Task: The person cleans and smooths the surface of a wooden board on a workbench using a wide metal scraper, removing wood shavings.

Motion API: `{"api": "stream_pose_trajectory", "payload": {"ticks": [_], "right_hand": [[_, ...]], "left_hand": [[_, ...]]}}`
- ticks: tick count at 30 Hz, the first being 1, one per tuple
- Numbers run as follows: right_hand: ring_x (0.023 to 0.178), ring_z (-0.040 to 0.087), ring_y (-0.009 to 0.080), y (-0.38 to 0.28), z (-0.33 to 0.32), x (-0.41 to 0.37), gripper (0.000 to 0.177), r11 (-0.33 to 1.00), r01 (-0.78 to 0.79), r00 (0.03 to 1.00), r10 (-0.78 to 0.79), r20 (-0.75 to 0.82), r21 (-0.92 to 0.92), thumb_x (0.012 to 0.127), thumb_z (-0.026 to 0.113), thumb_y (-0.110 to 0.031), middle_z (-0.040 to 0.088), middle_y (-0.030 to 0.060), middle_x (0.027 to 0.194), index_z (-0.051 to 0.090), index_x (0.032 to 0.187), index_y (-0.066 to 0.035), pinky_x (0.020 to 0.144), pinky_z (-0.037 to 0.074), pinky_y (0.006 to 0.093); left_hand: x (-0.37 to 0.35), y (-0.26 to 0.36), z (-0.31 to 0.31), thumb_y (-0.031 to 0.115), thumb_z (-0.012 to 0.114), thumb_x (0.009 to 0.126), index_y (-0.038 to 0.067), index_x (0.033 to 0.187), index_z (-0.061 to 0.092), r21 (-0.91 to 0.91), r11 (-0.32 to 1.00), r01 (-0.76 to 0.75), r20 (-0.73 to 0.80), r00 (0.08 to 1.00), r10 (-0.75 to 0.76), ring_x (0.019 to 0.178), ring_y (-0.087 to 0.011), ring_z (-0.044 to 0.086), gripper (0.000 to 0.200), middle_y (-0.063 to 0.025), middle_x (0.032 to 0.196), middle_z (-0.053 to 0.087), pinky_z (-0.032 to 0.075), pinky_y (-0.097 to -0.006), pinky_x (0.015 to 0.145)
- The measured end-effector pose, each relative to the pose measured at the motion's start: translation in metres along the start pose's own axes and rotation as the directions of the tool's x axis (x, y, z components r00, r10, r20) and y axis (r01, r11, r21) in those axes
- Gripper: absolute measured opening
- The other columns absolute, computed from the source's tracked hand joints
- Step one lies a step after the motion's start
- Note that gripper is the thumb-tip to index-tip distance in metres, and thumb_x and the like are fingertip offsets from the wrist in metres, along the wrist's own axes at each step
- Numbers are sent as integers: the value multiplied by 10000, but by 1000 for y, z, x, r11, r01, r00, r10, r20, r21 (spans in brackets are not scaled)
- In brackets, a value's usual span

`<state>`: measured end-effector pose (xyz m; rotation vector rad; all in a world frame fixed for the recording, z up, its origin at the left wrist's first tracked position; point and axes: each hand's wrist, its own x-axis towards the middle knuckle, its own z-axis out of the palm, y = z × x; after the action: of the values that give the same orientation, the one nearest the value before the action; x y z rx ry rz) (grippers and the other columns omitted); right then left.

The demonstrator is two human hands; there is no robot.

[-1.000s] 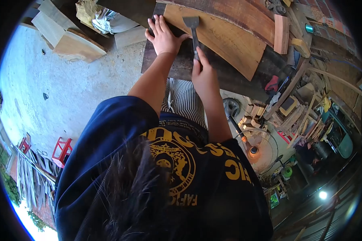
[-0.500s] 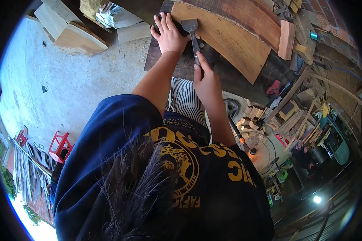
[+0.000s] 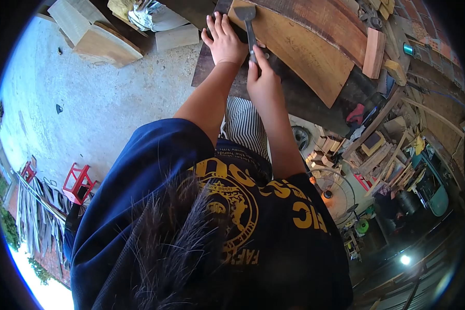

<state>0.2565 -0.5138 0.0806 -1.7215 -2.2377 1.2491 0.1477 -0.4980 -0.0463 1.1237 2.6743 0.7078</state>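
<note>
My right hand (image 3: pixel 264 75) grips the handle of a putty knife (image 3: pixel 245 14), whose flat, wide blade lies over the near left end of a light brown wooden board (image 3: pixel 299 51). The board rests on a dark worktable (image 3: pixel 205 71) and has a darker, curved strip of wood (image 3: pixel 325 25) along its far side. Beside the blade, my left hand (image 3: pixel 226 45) is spread out flat at the table's left part, close to the board's edge, with nothing in it.
A reddish wood block (image 3: pixel 373 53) stands at the board's right end, near a green spool (image 3: pixel 408 49). Cut timber (image 3: pixel 106 47) lies on the concrete floor at the upper left. A red stool (image 3: pixel 79 182) is at the left; a fan (image 3: pixel 333 194) stands at the lower right.
My right hand has pushed the putty knife forward, away from my body, over the board. My left hand stays spread flat, and the whole view has shifted slightly.
</note>
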Motion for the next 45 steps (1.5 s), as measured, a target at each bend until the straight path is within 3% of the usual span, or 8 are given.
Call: {"api": "stream_pose_trajectory", "payload": {"ticks": [6,9,29,32,34,36,40,45], "right_hand": [[844,659,428,-15,-5,-13,449,998,-35,999,35,2,-49,957,450,-284,679,248,897,445,1398,-200,727,531,508],[844,663,425,-19,-6,-9,451,994,-87,996,89,28,-62,957,446,-291,682,243,898,445,1400,-202,730,533,505],[1062,600,425,-31,24,-1,477,958,-136,991,131,36,253,957,458,-203,587,289,1177,410,1421,-105,867,496,432],[1027,612,427,-23,15,-5,461,980,-59,998,60,3,190,964,449,-179,596,281,1160,413,1417,-101,848,503,438],[935,625,442,9,19,-8,492,987,63,995,-52,-80,145,962,452,-209,632,286,1039,371,1446,-171,760,510,499],[906,630,449,26,8,-19,497,990,74,990,-58,-129,116,968,448,-212,645,280,1000,355,1455,-176,737,507,501],[872,648,438,66,-44,-38,472,978,-206,976,208,-64,35,976,453,-248,653,273,968,389,1428,-130,714,508,491],[977,637,404,124,-115,-19,479,956,-190,972,152,-177,-222,929,549,-428,653,253,1031,588,1213,-44,820,504,433]], "left_hand": [[0,5,-5,169,465,883,39,1379,367,4,1000,-9,-20,1000,9,1445,-318,170,522,-121,1498,335,123,-558,1106],[0,1,0,334,588,828,11,1387,359,14,999,-30,5,1000,30,1445,-346,147,685,-144,1501,315,97,-582,1114],[4,-17,33,191,457,913,103,1340,452,341,938,-69,-152,980,128,1403,-323,287,436,-42,1444,409,229,-599,1060],[2,-14,26,268,493,908,80,1373,413,524,848,-77,-110,981,158,1423,-329,231,508,-66,1472,373,190,-601,1080],[1,1,1,338,541,895,69,1403,362,61,998,-31,-42,999,34,1441,-326,177,602,-80,1495,338,159,-585,1087],[1,9,-14,631,778,589,1,1408,324,93,995,-26,66,998,20,1447,-346,136,1128,-155,1507,299,112,-579,1115],[1,7,-13,764,726,486,-23,1415,301,72,996,-57,44,998,54,1445,-355,135,1290,-147,1517,291,126,-573,1120],[1,9,-16,817,662,505,-28,1435,278,77,996,-43,68,997,38,1452,-350,106,1314,-144,1535,265,106,-576,1125]]}}
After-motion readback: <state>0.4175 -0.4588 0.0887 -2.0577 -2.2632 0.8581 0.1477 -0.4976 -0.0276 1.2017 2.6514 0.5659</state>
